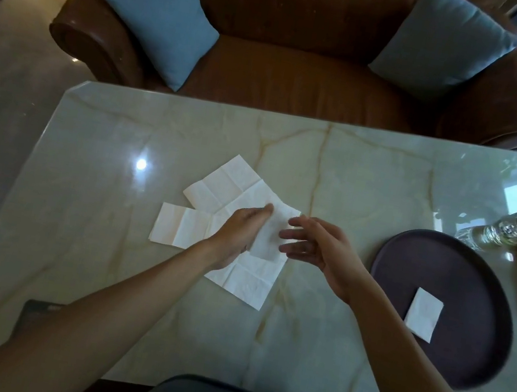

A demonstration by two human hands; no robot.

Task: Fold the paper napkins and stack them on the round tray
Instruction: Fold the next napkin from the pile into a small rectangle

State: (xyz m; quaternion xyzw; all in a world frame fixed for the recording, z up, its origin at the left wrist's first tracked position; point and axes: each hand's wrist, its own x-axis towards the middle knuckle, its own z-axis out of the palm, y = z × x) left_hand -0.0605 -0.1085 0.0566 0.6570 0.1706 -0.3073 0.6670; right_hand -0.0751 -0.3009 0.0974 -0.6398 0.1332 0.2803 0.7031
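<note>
- Risk, slippage: the partly folded napkin (269, 235) is thin paper held only at one edge, so a loose pinch could let the fold spring open before a crease is pressed in; the cause would be the light grip and the glossy marble surface (356, 178) beneath it
- Risk, disturbance: three unfolded napkins lie overlapping under and around the work, one (228, 184) far-left of the round tray (453, 331), one (177, 225) further left, one (247, 277) nearest the person; a forearm sweeping across could drag or crumple them
- Risk, misplacement: carrying the finished piece rightward, a hurried drop could land it askew of the folded napkin (423, 314) already lying inside the tray, spoiling the stack
- Risk, collision: a glass bottle (500, 233) lies just beyond the tray's far edge; an overreach could knock it
- Left hand (237, 233): closed in a pinch on the partly folded napkin, thumb and fingertips gripping its left edge, well left of the tray
- Right hand (314, 244): spread fairly wide, fingers (295, 234) pointing toward the napkin's right edge and close to it; whether they touch the paper cannot be told, and nothing is gripped
- Progress, as judged: one napkin stacked, one mid-fold, three waiting
</note>
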